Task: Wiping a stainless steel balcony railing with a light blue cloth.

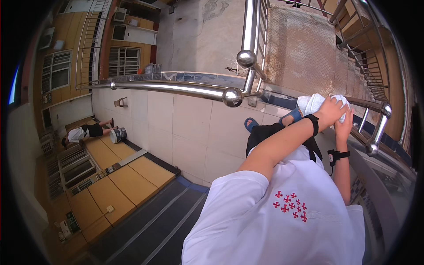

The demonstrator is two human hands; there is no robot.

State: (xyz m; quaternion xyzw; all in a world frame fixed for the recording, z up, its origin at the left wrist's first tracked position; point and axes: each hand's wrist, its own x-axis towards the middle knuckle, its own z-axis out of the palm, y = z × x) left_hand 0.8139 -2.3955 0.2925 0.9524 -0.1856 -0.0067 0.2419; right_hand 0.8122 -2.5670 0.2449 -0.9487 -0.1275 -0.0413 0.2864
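Note:
A white cloth [314,103] is bunched at the near end of the short stainless steel handrail [366,103] on the right. My left hand [330,110] lies over the cloth, fingers curled on it. Just right of it, my right hand [344,127] presses against the cloth's side with its fingers raised. The two hands are close together. Fingers and cloth hide part of the rail, so how far the cloth wraps around it cannot be told. Both wrists wear black bands.
A long steel railing with a ball joint [232,96] runs left over the tiled floor [188,116]. Ribbed metal decking [291,49] lies beyond the rails. Dark steps [155,222] are at lower left. Far left, another person [86,131] is near a bucket [118,135]; a small stool [121,101] stands farther off.

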